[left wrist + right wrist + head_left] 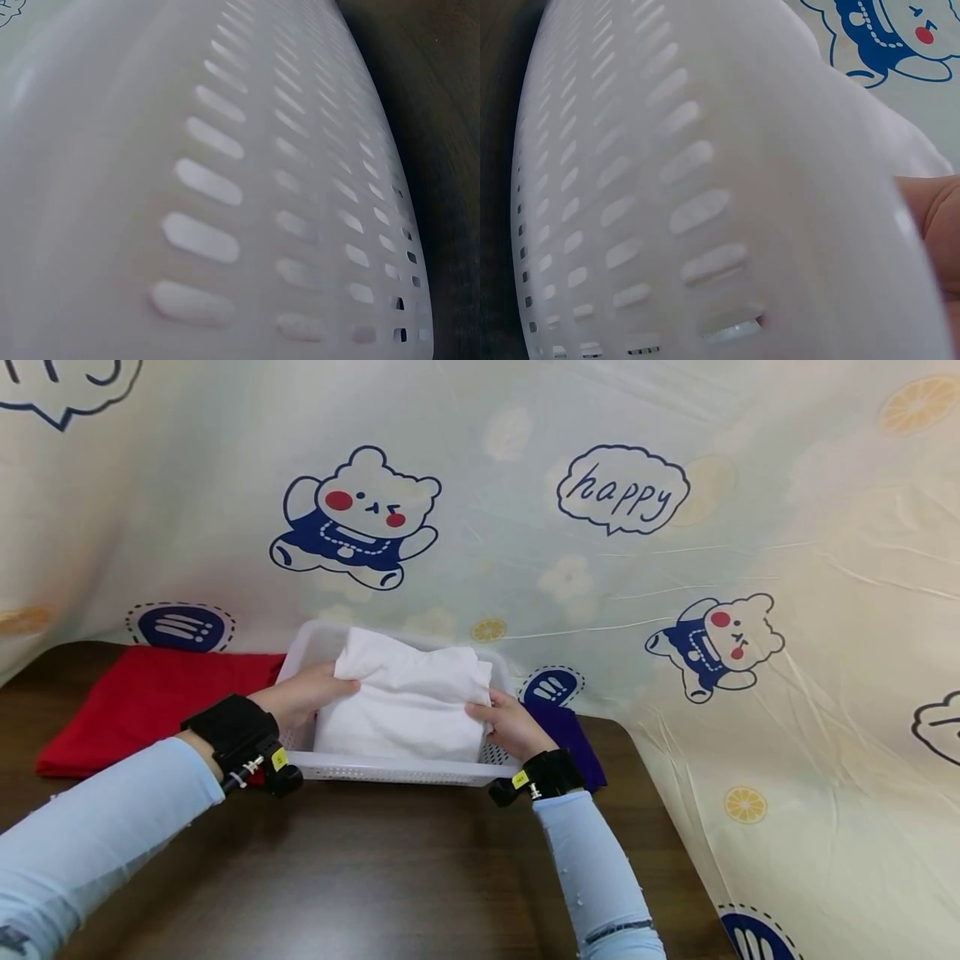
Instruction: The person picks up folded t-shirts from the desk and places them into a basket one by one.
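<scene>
- Holding the white cloth (412,702) from both sides, the two hands sit across from each other, with the cloth right between them
- The left hand (307,689) pinches the left edge, its thumb (345,687) on top and its other fingers mostly hidden, so how far they curl under is hard to tell
- The right hand (513,722) pinches the right edge the same way, a bit closer to the person than the left one
- So the cloth lies to the right of the left hand and to the left of the right hand, and neither hand is nearer, since both touch it
- Its long way runs from side to side, in line with the long front rim of the white basket (405,768)
- The cloth is in the basket, behind that front rim, but whether its underside touches the bottom cannot be seen
- The left wrist view shows just the basket wall with its holes and no hand, while the right wrist view shows a bit of the right hand over the edge
- A red cloth (150,710) lies on the brown table (360,860) left of the basket, and a dark blue cloth (570,739) lies on the right
</scene>
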A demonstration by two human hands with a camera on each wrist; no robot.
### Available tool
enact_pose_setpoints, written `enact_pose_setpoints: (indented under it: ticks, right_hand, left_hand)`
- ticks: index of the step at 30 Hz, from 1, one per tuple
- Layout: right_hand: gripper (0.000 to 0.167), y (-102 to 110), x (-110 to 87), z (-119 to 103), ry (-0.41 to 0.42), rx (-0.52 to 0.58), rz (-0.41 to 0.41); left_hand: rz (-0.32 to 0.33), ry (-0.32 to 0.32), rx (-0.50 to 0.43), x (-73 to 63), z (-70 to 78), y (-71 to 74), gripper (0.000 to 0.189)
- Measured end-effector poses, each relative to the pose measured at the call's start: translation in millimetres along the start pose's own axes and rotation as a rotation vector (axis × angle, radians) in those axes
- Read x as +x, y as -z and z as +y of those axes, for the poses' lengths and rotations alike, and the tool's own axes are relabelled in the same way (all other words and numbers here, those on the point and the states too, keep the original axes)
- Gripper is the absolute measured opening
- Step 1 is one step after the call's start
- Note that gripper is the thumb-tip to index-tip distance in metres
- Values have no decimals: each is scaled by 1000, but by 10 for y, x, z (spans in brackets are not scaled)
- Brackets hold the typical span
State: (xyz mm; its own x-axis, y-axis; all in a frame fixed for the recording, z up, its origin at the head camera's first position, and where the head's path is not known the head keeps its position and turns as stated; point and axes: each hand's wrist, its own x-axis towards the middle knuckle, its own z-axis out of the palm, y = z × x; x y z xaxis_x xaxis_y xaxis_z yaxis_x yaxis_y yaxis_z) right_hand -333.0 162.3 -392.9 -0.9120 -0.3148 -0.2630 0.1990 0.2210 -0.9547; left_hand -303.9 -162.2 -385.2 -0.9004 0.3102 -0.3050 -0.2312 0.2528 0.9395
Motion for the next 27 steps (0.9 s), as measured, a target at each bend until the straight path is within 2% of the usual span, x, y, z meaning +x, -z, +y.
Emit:
enact_pose_setpoints:
  ticks: [10, 18, 23, 27]
  right_hand:
    - [51, -16, 3, -23, -23, 24, -16]
    - [58, -28, 15, -6, -41, 14, 4]
    - [65, -45, 14, -16, -32, -28, 31]
    - [68, -61, 7, -20, -3, -23, 5]
  left_hand:
    - [-21, -5, 26, 14, 8, 7, 61]
    - [-43, -7, -13, 61, -19, 10, 62]
    - [-8, -27, -39, 89, -34, 10, 62]
    - [31, -48, -62, 101, -44, 26, 62]
